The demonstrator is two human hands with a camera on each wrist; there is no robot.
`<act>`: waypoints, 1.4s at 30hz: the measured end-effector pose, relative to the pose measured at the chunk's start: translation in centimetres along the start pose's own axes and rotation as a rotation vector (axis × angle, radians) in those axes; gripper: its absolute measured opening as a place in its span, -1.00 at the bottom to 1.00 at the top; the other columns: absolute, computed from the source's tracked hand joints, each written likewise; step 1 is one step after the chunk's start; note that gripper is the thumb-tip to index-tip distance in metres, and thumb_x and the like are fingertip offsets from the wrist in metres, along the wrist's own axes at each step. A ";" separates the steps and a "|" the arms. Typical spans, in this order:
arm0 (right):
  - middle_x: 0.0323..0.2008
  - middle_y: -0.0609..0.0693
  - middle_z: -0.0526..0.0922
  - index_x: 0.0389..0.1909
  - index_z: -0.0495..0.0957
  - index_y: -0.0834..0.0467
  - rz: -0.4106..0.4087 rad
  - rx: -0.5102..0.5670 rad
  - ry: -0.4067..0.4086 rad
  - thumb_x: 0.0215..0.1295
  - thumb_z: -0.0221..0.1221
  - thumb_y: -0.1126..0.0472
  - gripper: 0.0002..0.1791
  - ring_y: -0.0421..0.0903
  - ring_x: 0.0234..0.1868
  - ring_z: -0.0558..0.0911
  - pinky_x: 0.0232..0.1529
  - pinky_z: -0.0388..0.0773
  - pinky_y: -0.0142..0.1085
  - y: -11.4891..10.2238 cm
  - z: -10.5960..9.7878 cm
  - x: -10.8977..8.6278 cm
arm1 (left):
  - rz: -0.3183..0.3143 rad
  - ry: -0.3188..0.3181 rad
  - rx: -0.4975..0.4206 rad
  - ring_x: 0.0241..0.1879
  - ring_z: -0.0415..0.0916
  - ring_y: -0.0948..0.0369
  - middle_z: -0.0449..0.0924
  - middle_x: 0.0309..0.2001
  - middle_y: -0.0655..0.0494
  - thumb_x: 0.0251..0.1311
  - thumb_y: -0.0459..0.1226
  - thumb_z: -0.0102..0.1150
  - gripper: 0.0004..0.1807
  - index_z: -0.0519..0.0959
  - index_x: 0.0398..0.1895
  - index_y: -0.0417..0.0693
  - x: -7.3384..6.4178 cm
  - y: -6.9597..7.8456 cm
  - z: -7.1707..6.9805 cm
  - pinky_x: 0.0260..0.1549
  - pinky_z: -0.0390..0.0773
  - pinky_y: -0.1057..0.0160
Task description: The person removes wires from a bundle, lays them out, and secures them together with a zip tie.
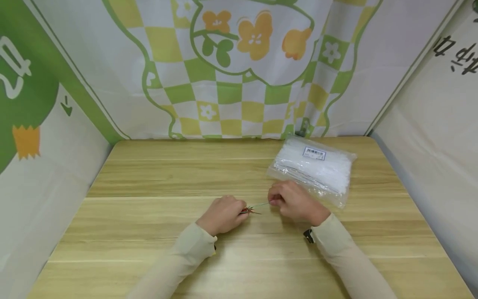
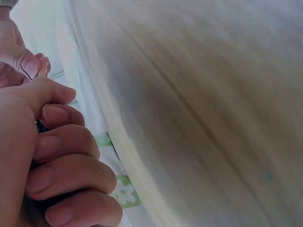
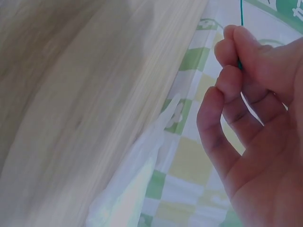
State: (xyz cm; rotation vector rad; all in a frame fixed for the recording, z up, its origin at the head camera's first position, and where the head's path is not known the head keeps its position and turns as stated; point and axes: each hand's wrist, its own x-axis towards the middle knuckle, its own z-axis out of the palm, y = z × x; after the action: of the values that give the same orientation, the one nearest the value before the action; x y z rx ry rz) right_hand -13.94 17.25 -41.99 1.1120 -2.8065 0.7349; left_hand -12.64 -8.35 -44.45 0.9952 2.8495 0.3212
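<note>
My left hand [image 1: 224,214] grips a bundle of thin coloured wires [image 1: 251,210], with reddish and dark ends sticking out past the thumb. Most of the bundle is hidden inside the curled fingers [image 2: 66,146]. To its right, my right hand [image 1: 295,201] pinches one thin green wire [image 3: 242,13] between thumb and forefinger. That strand is stretched from the bundle across the short gap between the hands. Both hands are low over the wooden table [image 1: 149,232], near its middle.
A clear plastic bag [image 1: 313,170] packed with white strips and bearing a barcode label lies just beyond my right hand. Behind the table hangs a green and yellow checked cloth [image 1: 231,95]. Pale fabric walls stand at both sides.
</note>
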 end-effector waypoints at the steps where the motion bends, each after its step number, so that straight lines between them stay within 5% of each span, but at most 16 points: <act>1: -0.47 -0.18 0.63 -0.46 0.66 0.06 0.011 0.001 -0.001 0.20 0.30 0.52 -0.73 -0.29 -0.39 0.52 -0.30 0.54 -0.38 0.1 -0.1 -0.1 | -0.005 -0.008 0.000 -0.52 0.36 0.20 0.24 -0.63 0.26 0.46 -0.13 0.17 -0.57 0.33 -0.63 0.13 -0.2 -0.1 -0.1 -0.54 0.36 0.18; 8: -0.50 -0.21 0.64 -0.48 0.65 0.03 0.054 -0.020 0.019 0.22 0.33 0.48 -0.73 -0.30 -0.40 0.53 -0.31 0.55 -0.35 1.1 -0.6 -0.9 | -0.026 -0.014 -0.022 -0.53 0.27 0.26 0.20 -0.63 0.30 0.53 -0.09 0.18 -0.55 0.35 -0.61 0.15 -1.1 -1.2 -0.3 -0.53 0.26 0.26; 13: -0.48 -0.17 0.67 -0.46 0.66 0.05 0.048 -0.010 0.011 0.20 0.28 0.51 -0.73 -0.30 -0.39 0.55 -0.29 0.58 -0.33 1.6 -0.8 -1.3 | -0.010 0.020 -0.072 -0.58 0.31 0.30 0.31 -0.63 0.29 0.55 -0.03 0.15 -0.58 0.43 -0.56 0.15 -1.5 -1.5 -0.6 -0.54 0.35 0.28; 20: -0.49 -0.13 0.68 -0.46 0.65 0.06 0.047 -0.005 0.018 0.19 0.28 0.54 -0.72 -0.31 -0.41 0.54 -0.31 0.57 -0.33 2.3 -1.0 -1.9 | -0.040 -0.012 -0.090 -0.52 0.37 0.29 0.37 -0.58 0.27 0.56 0.03 0.12 -0.61 0.48 -0.48 0.14 -2.3 -2.3 -0.7 -0.44 0.46 0.21; 42: -0.47 -0.18 0.63 -0.44 0.63 0.06 0.030 -0.038 0.004 0.27 0.26 0.55 -0.70 -0.31 -0.39 0.51 -0.28 0.55 -0.32 3.8 -2.4 -3.1 | -0.055 -0.054 -0.140 -0.59 0.18 0.38 0.22 -0.63 0.32 0.60 -0.07 0.08 -0.56 0.41 -0.58 0.16 -4.7 -5.2 -1.3 -0.52 0.21 0.38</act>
State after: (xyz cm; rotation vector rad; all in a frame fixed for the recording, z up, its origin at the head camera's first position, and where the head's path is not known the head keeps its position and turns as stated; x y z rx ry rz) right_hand -14.40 22.70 -42.02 1.0630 -2.8274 0.6822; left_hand -12.30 -15.44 -44.22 0.8834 2.7561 0.4739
